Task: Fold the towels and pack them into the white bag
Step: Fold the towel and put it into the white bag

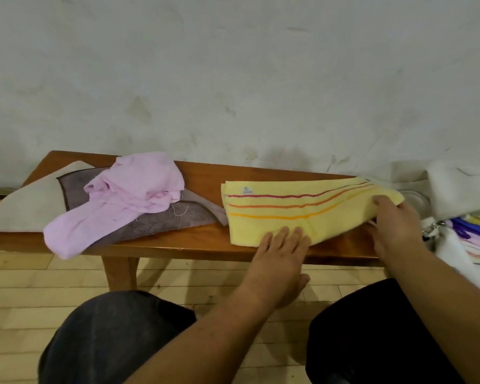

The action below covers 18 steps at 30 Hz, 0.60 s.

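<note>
The left hand (277,261) lays its fingers (284,236) over the near edge of the yellow towel (302,209) and hides the cloth beneath them. The right hand (394,228) grips the towel's end, and its thumb, under its fingers (383,202), is out of sight. Beyond those fingers, the white bag (460,189) and a stack of coloured cloths (477,225) are cut off by the picture's edge. The label (247,190), ahead of the left fingertips, is too small to read

Four loose towels (302,209) (139,189) (161,225) (25,206), one bench (194,241) (wooden).
</note>
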Each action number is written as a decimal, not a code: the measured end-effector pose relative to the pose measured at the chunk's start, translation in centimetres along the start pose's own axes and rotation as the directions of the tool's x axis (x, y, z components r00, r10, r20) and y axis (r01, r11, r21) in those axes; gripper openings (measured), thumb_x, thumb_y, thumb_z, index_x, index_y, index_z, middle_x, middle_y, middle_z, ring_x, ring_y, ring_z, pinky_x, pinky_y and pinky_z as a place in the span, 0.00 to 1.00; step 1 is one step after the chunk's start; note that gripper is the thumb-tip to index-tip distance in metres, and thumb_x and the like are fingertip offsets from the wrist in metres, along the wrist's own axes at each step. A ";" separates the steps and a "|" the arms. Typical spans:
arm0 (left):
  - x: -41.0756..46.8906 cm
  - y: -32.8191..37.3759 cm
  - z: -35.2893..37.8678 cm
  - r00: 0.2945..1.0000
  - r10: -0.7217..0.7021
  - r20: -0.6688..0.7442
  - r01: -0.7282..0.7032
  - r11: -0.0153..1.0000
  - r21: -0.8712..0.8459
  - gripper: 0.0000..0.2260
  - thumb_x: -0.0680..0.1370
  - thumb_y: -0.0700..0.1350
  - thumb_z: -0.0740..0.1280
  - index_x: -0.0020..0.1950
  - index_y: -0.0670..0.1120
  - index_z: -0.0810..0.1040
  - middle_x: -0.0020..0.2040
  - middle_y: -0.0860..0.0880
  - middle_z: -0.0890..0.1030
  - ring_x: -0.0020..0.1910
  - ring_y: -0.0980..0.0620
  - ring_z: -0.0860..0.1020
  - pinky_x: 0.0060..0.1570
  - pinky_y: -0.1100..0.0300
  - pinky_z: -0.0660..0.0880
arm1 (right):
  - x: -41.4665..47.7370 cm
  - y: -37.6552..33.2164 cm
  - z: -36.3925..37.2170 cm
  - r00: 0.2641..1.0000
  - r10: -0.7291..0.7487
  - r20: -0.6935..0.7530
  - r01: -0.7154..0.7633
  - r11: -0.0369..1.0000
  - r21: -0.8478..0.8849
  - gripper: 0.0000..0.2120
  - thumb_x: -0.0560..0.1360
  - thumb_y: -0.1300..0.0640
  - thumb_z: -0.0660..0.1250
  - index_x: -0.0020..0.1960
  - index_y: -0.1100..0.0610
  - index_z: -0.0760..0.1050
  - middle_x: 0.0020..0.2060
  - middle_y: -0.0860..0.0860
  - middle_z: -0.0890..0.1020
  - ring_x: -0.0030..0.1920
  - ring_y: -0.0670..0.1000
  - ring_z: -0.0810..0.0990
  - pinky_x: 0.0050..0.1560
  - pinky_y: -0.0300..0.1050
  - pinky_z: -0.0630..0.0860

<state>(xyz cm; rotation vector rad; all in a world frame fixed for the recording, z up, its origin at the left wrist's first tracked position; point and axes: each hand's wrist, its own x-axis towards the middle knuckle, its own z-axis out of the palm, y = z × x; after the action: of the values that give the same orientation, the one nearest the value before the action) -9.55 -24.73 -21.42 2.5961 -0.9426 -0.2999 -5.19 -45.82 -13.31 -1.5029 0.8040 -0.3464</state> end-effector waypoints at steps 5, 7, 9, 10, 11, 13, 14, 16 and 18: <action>1.6 1.5 -1.4 0.996 0.082 0.034 -0.072 0.972 -0.223 0.29 0.84 0.57 0.59 0.82 0.53 0.53 0.83 0.52 0.51 0.81 0.49 0.47 0.78 0.49 0.46 | 0.0 -1.5 0.1 0.993 -0.044 -0.108 0.045 0.999 -0.002 0.16 0.81 0.53 0.61 0.68 0.53 0.73 0.59 0.51 0.78 0.51 0.50 0.76 0.48 0.45 0.78; 1.4 0.8 -4.0 1.000 -0.030 -0.003 0.026 0.918 -0.395 0.25 0.84 0.55 0.60 0.80 0.53 0.60 0.79 0.52 0.64 0.77 0.50 0.62 0.75 0.52 0.59 | -0.5 -1.6 1.2 0.983 -0.107 -0.148 0.109 0.994 0.004 0.11 0.80 0.52 0.63 0.61 0.52 0.74 0.55 0.52 0.80 0.47 0.47 0.77 0.56 0.50 0.78; 0.8 -1.0 -6.4 0.981 -0.190 0.031 0.174 0.807 -0.564 0.21 0.84 0.54 0.60 0.77 0.55 0.67 0.71 0.54 0.73 0.60 0.55 0.77 0.59 0.59 0.76 | -1.8 -1.5 2.4 0.960 -0.258 -0.106 0.244 0.962 -0.123 0.07 0.81 0.52 0.62 0.57 0.52 0.73 0.48 0.49 0.79 0.41 0.42 0.74 0.51 0.44 0.78; 0.5 -2.3 -7.2 0.961 -0.271 0.055 0.247 0.752 -0.610 0.19 0.84 0.54 0.60 0.75 0.55 0.69 0.68 0.55 0.75 0.52 0.58 0.79 0.48 0.63 0.77 | -2.7 -1.1 3.1 0.939 -0.342 -0.035 0.329 0.924 -0.192 0.07 0.82 0.52 0.61 0.57 0.53 0.72 0.44 0.46 0.77 0.39 0.40 0.73 0.44 0.37 0.75; 0.2 -3.6 -7.8 0.932 -0.354 0.079 0.319 0.698 -0.641 0.18 0.84 0.53 0.61 0.74 0.54 0.70 0.64 0.55 0.77 0.47 0.58 0.80 0.43 0.64 0.77 | -3.6 -0.4 3.6 0.908 -0.413 0.068 0.416 0.876 -0.245 0.05 0.83 0.53 0.61 0.57 0.53 0.71 0.43 0.44 0.76 0.38 0.40 0.72 0.38 0.33 0.71; -0.2 -5.9 -8.2 0.853 -0.505 0.133 0.426 0.527 -0.735 0.18 0.83 0.51 0.62 0.73 0.51 0.72 0.59 0.54 0.81 0.49 0.55 0.82 0.49 0.56 0.81 | -5.4 1.8 4.8 0.827 -0.446 0.341 0.549 0.772 -0.320 0.05 0.83 0.53 0.63 0.58 0.49 0.71 0.44 0.41 0.79 0.35 0.40 0.74 0.33 0.32 0.70; -0.2 -6.6 -8.2 0.814 -0.559 0.157 0.441 0.420 -0.793 0.17 0.83 0.49 0.62 0.71 0.49 0.73 0.55 0.53 0.84 0.50 0.53 0.83 0.54 0.52 0.81 | -6.2 3.1 5.3 0.770 -0.403 0.494 0.605 0.709 -0.364 0.09 0.82 0.54 0.64 0.61 0.47 0.71 0.48 0.37 0.80 0.35 0.38 0.74 0.34 0.31 0.72; -0.2 -7.1 -8.0 0.767 -0.618 0.172 0.409 0.265 -0.873 0.14 0.84 0.47 0.61 0.68 0.47 0.74 0.50 0.49 0.86 0.47 0.53 0.83 0.54 0.52 0.80 | -7.0 5.7 6.0 0.628 -0.276 0.728 0.731 0.530 -0.430 0.20 0.81 0.55 0.66 0.71 0.45 0.68 0.58 0.33 0.77 0.49 0.34 0.77 0.52 0.33 0.78; 0.0 -7.2 -7.7 0.754 -0.640 0.146 0.387 0.255 -0.886 0.12 0.83 0.48 0.62 0.66 0.48 0.75 0.47 0.50 0.85 0.44 0.55 0.84 0.49 0.56 0.81 | -7.4 7.5 6.6 0.554 -0.201 0.808 0.802 0.392 -0.451 0.27 0.81 0.55 0.66 0.78 0.47 0.63 0.65 0.38 0.75 0.70 0.40 0.70 0.75 0.44 0.67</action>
<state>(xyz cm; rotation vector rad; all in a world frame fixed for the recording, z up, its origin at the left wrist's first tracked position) -2.95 -17.63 -17.29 1.7213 0.2700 -0.4626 -8.13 -35.42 -19.44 -2.5785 -0.2678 0.1401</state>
